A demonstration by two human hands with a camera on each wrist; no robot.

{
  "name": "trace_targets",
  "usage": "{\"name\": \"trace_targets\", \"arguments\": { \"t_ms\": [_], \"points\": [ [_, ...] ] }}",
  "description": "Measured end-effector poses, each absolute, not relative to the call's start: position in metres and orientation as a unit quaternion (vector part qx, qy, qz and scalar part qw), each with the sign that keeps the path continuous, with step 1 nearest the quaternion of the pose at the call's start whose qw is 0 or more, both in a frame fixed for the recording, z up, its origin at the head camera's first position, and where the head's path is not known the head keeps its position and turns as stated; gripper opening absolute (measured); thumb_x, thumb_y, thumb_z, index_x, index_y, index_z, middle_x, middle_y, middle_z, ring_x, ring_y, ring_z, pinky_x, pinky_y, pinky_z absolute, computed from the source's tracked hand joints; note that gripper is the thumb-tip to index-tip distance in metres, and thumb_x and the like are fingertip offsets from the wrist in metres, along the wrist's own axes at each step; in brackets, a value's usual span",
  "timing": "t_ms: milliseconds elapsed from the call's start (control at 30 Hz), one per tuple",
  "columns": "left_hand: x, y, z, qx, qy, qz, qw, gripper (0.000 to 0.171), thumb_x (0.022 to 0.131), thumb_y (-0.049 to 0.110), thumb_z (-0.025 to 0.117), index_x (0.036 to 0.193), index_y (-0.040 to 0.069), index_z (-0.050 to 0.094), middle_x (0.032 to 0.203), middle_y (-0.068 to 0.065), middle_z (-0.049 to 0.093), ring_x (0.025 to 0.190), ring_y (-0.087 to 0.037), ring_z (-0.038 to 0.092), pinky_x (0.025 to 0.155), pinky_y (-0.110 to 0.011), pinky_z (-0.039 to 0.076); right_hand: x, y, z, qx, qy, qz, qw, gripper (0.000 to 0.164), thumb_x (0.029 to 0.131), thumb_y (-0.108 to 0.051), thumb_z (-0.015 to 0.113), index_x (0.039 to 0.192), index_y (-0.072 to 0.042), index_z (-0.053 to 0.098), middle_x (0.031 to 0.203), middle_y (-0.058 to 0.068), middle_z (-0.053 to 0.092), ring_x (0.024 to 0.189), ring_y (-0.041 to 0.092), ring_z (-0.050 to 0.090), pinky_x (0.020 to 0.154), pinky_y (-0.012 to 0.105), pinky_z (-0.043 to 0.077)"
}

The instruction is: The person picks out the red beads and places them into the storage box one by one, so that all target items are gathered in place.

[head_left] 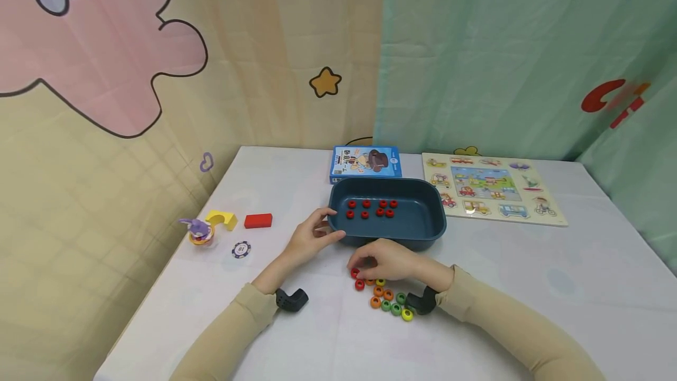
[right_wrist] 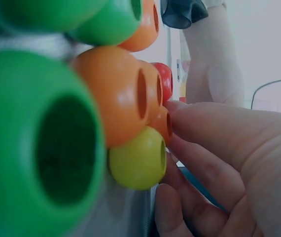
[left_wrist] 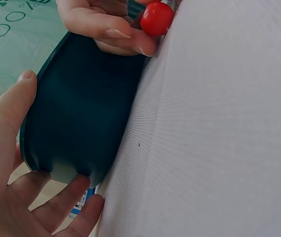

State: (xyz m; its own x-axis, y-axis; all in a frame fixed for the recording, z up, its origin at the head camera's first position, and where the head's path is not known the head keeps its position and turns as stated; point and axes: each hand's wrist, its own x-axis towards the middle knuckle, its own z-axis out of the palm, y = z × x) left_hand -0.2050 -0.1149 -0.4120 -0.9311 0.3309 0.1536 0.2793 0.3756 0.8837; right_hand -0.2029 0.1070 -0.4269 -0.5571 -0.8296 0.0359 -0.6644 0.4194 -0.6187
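Observation:
A dark blue-green plastic basin [head_left: 388,234] stands mid-table with several red beads [head_left: 365,214] inside. My left hand [head_left: 312,233] holds its left end, thumb and fingers spread against the rim and wall. Just in front of the basin, my right hand [head_left: 388,260] pinches a red bead [left_wrist: 157,19] low at the tabletop between thumb and fingers. Another red bead [head_left: 359,285] lies beside these fingertips. Close under the right hand are loose orange beads [right_wrist: 113,96], green beads [right_wrist: 37,133] and yellow beads [right_wrist: 139,159]. Some beads are partly hidden by the hand.
Behind the basin lies a blue game box [head_left: 365,163]. A wooden picture puzzle board [head_left: 534,219] is at the back right. To the left are a red block [head_left: 258,221], a yellow arch block [head_left: 228,220], a purple-topped toy [head_left: 198,231] and a round chip [head_left: 241,250].

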Motion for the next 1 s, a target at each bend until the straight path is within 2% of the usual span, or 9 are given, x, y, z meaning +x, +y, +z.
{"name": "trace_targets", "arguments": {
  "t_ms": [233,333,567,733,833,933,1000],
  "points": [
    [-0.205,-0.114,-0.411,0.178,0.834,0.522,0.024,0.047,0.080,0.026,0.067,0.121,0.013,0.046,0.127,-0.015,0.046,0.103,-0.037,0.053,0.084,-0.043,0.045,-0.202,0.106,-0.428,-0.450,0.835,-0.292,0.127,0.019,0.081,-0.027,0.066,0.099,-0.022,0.064,0.090,-0.014,0.061,0.077,0.007,0.052,0.066,0.021,0.046],
    [-0.204,-0.114,-0.410,0.178,0.834,0.521,0.025,0.047,0.081,0.026,0.067,0.121,0.012,0.046,0.128,-0.015,0.046,0.102,-0.037,0.053,0.083,-0.043,0.045,-0.200,0.107,-0.426,-0.451,0.834,-0.296,0.117,0.019,0.081,-0.028,0.066,0.099,-0.022,0.064,0.091,-0.013,0.060,0.079,0.007,0.052,0.067,0.021,0.046],
    [-0.205,-0.115,-0.412,0.182,0.833,0.522,0.021,0.049,0.081,0.025,0.066,0.122,0.010,0.045,0.129,-0.014,0.045,0.102,-0.036,0.053,0.083,-0.041,0.046,-0.197,0.119,-0.395,-0.471,0.800,-0.355,0.110,0.022,0.082,-0.026,0.065,0.103,-0.018,0.062,0.097,-0.011,0.060,0.085,0.010,0.056,0.071,0.025,0.048],
    [-0.208,-0.115,-0.416,0.176,0.833,0.524,0.020,0.051,0.080,0.029,0.067,0.122,0.011,0.046,0.130,-0.010,0.045,0.101,-0.034,0.054,0.083,-0.041,0.046,-0.219,0.142,-0.368,-0.450,0.801,-0.389,0.064,0.022,0.082,-0.029,0.064,0.103,-0.021,0.061,0.098,-0.010,0.061,0.083,0.012,0.056,0.070,0.027,0.049],
    [-0.217,-0.117,-0.430,0.168,0.836,0.523,0.017,0.053,0.077,0.037,0.068,0.122,0.018,0.047,0.129,-0.005,0.046,0.098,-0.028,0.056,0.082,-0.039,0.047,-0.240,0.161,-0.362,-0.408,0.822,-0.394,0.047,0.027,0.081,-0.029,0.065,0.104,-0.015,0.062,0.098,-0.005,0.061,0.085,0.013,0.056,0.071,0.029,0.049],
    [-0.216,-0.117,-0.430,0.170,0.836,0.521,0.015,0.053,0.077,0.037,0.068,0.122,0.018,0.047,0.129,-0.005,0.046,0.098,-0.028,0.056,0.082,-0.038,0.047,-0.263,0.180,-0.365,-0.354,0.840,-0.407,0.055,0.033,0.081,-0.027,0.066,0.107,-0.009,0.060,0.099,0.000,0.061,0.087,0.014,0.057,0.074,0.030,0.049],
    [-0.210,-0.115,-0.422,0.174,0.835,0.522,0.020,0.053,0.079,0.031,0.068,0.123,0.013,0.046,0.129,-0.009,0.045,0.100,-0.032,0.055,0.083,-0.040,0.046,-0.277,0.191,-0.369,-0.323,0.848,-0.414,0.065,0.035,0.081,-0.025,0.065,0.109,-0.005,0.059,0.100,0.003,0.061,0.087,0.016,0.058,0.076,0.032,0.049]
  ]
}}
